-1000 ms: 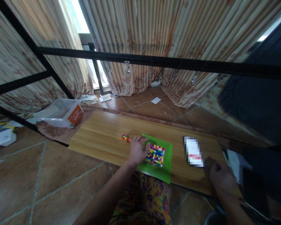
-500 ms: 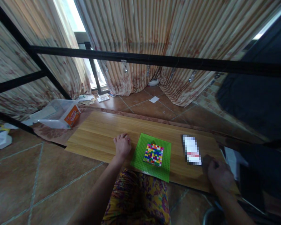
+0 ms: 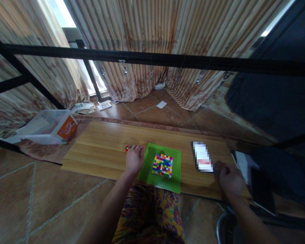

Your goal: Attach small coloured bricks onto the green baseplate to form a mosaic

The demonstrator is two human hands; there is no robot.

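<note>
A green studded baseplate (image 3: 176,176) lies on a low wooden board. A square block of small multicoloured building bricks (image 3: 163,165) stands in its middle. My left hand (image 3: 134,160) is just left of the baseplate, fingers curled together; what they hold, if anything, is hidden. Beyond its knuckles a small pile of loose coloured bricks (image 3: 127,148) shows on the wood. My right hand (image 3: 228,178) rests as a loose fist on the board's right end, with nothing visible in it. Near that fist lies a phone (image 3: 202,157) with a lit, blurred-out screen.
The wooden board (image 3: 99,145) stretches left towards a clear plastic bin (image 3: 44,137) with an orange label. A black metal rail (image 3: 152,58) crosses in front of striped curtains. On the right are a dark flat device (image 3: 263,189), papers and dark cloth. A round container (image 3: 223,227) stands below.
My left hand has shifted slightly towards the baseplate, and the loose bricks beyond it have come into sight. The whole view has swung a little; my right hand stays by the phone.
</note>
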